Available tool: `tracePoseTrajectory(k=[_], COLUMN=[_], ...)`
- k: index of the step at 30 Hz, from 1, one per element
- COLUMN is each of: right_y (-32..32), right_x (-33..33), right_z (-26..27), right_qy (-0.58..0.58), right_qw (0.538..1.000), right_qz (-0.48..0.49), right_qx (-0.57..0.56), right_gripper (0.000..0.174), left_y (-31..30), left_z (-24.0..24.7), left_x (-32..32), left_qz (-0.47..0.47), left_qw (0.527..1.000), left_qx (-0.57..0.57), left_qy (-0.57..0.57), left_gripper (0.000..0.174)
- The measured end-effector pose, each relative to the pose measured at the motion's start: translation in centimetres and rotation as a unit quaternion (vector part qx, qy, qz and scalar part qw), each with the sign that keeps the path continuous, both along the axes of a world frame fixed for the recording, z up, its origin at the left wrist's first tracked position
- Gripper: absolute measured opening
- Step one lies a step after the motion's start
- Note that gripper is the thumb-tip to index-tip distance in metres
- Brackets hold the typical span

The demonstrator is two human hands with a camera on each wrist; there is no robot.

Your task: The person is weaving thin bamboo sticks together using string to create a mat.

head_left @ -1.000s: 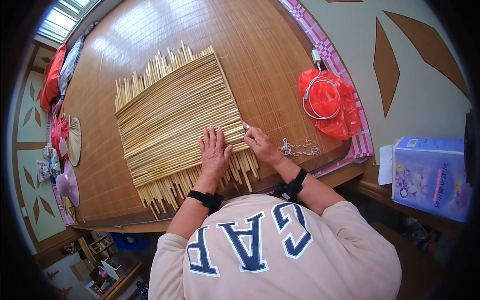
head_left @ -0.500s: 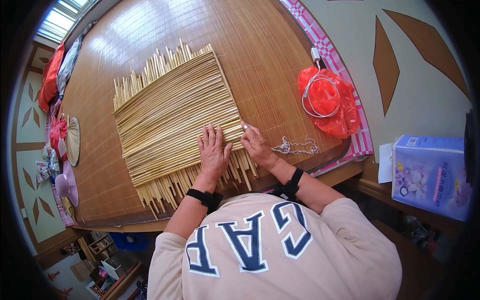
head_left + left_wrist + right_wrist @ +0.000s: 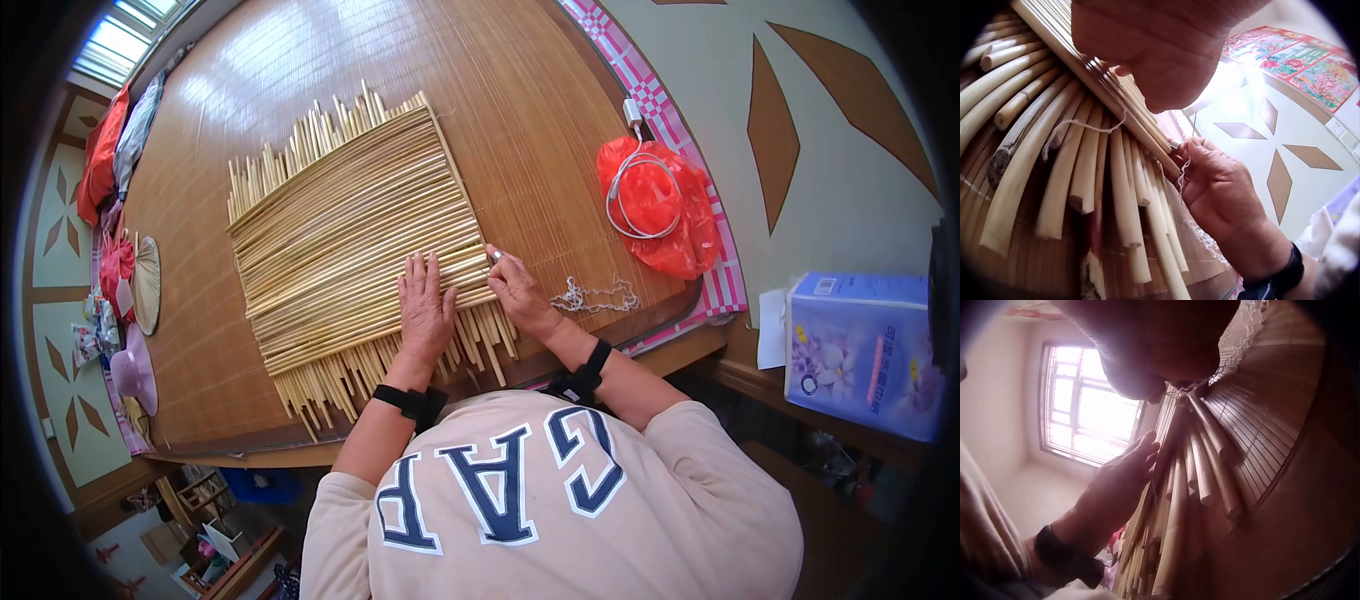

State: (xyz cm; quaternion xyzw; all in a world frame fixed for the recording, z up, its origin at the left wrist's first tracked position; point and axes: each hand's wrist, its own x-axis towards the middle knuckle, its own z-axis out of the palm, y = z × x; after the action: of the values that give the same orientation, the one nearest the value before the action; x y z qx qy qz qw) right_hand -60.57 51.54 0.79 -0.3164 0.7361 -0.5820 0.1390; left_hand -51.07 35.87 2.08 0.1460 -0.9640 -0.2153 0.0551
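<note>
A panel of pale, straight plant stalks (image 3: 350, 215) lies on the table, with cut stalk ends (image 3: 1125, 212) fanning out below it. My left hand (image 3: 426, 312) rests palm down with straight fingers on the near right part of the panel. At the panel's right edge, the fingertips of my right hand (image 3: 522, 293) pinch a thin needle (image 3: 1194, 124) that sticks up from them. White thread (image 3: 1184, 176) hangs by those fingers, and a small silvery piece (image 3: 494, 256) shows on one finger. Another loop of thread (image 3: 1088, 127) lies over the stalk ends.
A heap of white string (image 3: 598, 294) lies right of my right hand. Farther right are a red plastic bag (image 3: 655, 205) with a coiled white cable and a purple tissue pack (image 3: 860, 355). A hand fan (image 3: 147, 285) and pink hat (image 3: 135, 367) lie along the left edge.
The fingers of my left hand have drawn closer together on the stalks. My right hand stays at the panel's right edge with only slight movement.
</note>
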Motion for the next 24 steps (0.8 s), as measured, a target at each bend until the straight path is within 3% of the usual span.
tracePoseTrajectory(k=[4, 7, 11, 15, 24], right_y=[-0.1, -0.5, -2.3, -4.4, -5.0], right_x=[-0.8, -2.0, -3.6, -4.7, -4.4], right_z=[0.0, 0.8, 1.2, 0.3, -0.5], right_qy=[0.032, -0.02, -0.044, 0.024, 0.01], right_qw=[0.999, 1.0, 0.999, 0.999, 1.0], right_qz=[-0.023, -0.017, -0.014, -0.013, -0.009], right_qx=[0.005, -0.012, -0.022, -0.018, 0.002], right_gripper=[0.009, 0.009, 0.008, 0.009, 0.015], left_y=[-2.0, -5.3, -8.5, -8.8, -7.9], left_z=[1.0, 0.9, 0.3, -0.5, -2.3], left_x=[-1.0, -3.1, -6.4, -8.5, -9.1], left_qz=[0.003, 0.006, 0.004, -0.013, 0.005], left_qw=[0.999, 0.998, 0.996, 0.991, 0.993], left_qx=[0.003, -0.015, -0.083, -0.118, -0.116], left_qy=[0.041, 0.056, -0.003, -0.054, 0.004], left_gripper=[0.056, 0.054, 0.055, 0.056, 0.056])
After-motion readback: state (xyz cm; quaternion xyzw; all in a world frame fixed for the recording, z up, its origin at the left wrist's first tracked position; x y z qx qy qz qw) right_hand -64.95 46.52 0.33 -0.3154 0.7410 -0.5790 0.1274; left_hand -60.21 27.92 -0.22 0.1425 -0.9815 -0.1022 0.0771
